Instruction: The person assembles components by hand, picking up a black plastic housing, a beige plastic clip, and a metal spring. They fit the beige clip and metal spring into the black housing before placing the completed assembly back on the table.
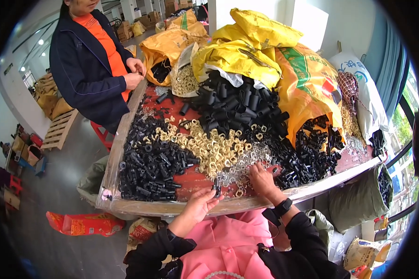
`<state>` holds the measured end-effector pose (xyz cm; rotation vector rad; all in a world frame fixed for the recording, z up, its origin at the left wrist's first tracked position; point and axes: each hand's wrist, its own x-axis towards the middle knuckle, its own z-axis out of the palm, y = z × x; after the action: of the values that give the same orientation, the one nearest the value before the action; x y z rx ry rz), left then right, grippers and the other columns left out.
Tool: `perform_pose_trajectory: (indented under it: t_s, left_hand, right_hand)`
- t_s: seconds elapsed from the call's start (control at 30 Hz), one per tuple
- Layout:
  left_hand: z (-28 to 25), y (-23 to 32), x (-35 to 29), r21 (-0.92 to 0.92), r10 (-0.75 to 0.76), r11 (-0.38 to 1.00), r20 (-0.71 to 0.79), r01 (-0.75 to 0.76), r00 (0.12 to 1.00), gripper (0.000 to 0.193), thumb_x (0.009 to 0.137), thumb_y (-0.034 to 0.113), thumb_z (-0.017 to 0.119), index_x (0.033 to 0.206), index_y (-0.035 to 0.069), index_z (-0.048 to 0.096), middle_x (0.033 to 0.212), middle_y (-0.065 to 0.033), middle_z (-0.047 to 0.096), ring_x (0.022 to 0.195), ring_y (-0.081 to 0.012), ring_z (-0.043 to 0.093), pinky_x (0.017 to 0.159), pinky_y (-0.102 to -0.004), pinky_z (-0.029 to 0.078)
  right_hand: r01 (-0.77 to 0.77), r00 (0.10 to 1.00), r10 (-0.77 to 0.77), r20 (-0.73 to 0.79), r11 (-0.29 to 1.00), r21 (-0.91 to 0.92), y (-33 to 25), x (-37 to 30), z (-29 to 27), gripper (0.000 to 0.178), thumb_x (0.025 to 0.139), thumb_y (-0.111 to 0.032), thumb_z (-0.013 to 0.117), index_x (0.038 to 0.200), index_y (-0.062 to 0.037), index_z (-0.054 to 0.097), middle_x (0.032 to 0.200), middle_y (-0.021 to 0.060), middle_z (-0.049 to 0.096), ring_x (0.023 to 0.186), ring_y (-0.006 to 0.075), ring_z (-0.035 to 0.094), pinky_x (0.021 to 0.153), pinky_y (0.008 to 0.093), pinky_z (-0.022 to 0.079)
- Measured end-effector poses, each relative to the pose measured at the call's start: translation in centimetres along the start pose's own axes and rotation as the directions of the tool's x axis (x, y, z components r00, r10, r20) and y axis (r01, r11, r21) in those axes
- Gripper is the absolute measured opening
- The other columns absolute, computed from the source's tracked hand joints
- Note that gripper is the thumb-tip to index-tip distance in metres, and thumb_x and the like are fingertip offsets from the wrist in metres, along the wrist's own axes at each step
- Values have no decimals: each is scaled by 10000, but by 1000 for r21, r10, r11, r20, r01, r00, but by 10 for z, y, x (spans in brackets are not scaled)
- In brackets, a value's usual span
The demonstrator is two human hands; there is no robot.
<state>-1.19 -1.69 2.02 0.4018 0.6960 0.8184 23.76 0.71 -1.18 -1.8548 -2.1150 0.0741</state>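
My left hand [199, 204] pinches a small black plastic fitting [217, 187] upright between thumb and fingers, just above the table's near edge. To its right, my right hand [262, 180] reaches into a heap of small silvery clips [239, 168]. Its fingers are drawn together there; what they grip, if anything, is too small to make out. Brass-coloured nuts [214, 148] lie in a pile beyond both hands. A wide heap of black plastic fittings [149, 162] covers the table's left side, and more black parts [307, 158] are piled to the right.
The red tabletop [191, 182] has a pale, wrapped rim. Large black tubes [237, 104] are heaped at the back before yellow sacks [242, 56]. An orange sack [307, 93] spills black parts at right. Across the left corner stands a co-worker [93, 60], hands together over the edge.
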Motion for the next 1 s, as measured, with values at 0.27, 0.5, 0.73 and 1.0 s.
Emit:
perform_pose_trajectory:
  t_s: [0.27,0.5,0.73,1.0]
  left_hand:
    - [2,-11,12,9,-38,999,8,38,999,91,803,69,527,884,30,544,893,-126,590,828,-239,589,664,-270,500]
    - [-2,-12,30,-1,-73,997,-38,73,997,94,801,58,526,892,39,538,892,-133,591,828,-231,586,673,-288,491]
    - [4,-16,41,32,-68,997,-27,69,997,106,784,79,563,887,62,549,857,-63,586,796,-170,575,684,-258,473]
    - [11,-18,27,0,-25,1000,132,25,991,151,814,66,499,950,10,531,931,-122,581,868,-213,567,768,-315,462]
  right_hand:
    - [43,999,-43,12,999,1,15,7,12,147,756,-174,513,831,-59,461,822,133,506,640,318,545,510,390,453]
    - [63,996,-59,-65,996,56,12,12,3,93,765,-137,513,781,-51,482,694,120,519,597,306,548,497,367,447]
    - [0,989,-96,112,757,653,-29,4,-20,59,783,-98,512,784,-38,513,608,88,515,517,205,521,468,314,407]
    - [-240,901,-241,360,414,878,-43,-10,-17,109,835,-115,473,784,-29,515,566,-4,477,497,61,431,460,216,359]
